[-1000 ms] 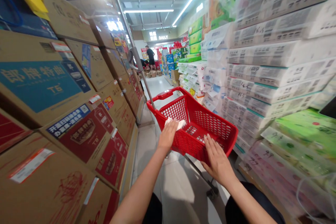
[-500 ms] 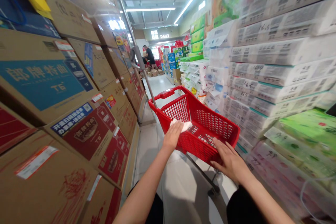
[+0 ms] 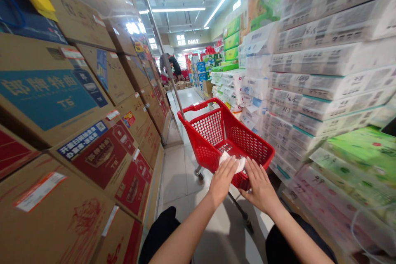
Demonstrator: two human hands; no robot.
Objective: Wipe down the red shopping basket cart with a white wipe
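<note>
A red plastic shopping cart [image 3: 200,149] with perforated basket sides stands on the floor in front of me, its handle end pointing away. My left hand [image 3: 223,180] presses a crumpled white tissue or cloth [image 3: 241,165] onto the rim of the basket's near side. Close beside it, my right hand [image 3: 259,183] grips the near corner of the basket, fingers long over the rim and thumb on the outer side. The fingertips of both hands are partly hidden by the rim and the white piece. The inside of the basket shows only its red grid.
Cardboard boxes [image 3: 46,90] are stacked along my left, with a metal pole [image 3: 161,45] rising near the cart handle. Packs of paper tissue [image 3: 309,78] pile high on the right. A person [image 3: 175,66] bends over boxes far down the aisle.
My left hand has slid the white piece right along the rim toward my right hand. The cart has turned slightly, its near corner shifting left, with my right hand still on it.
</note>
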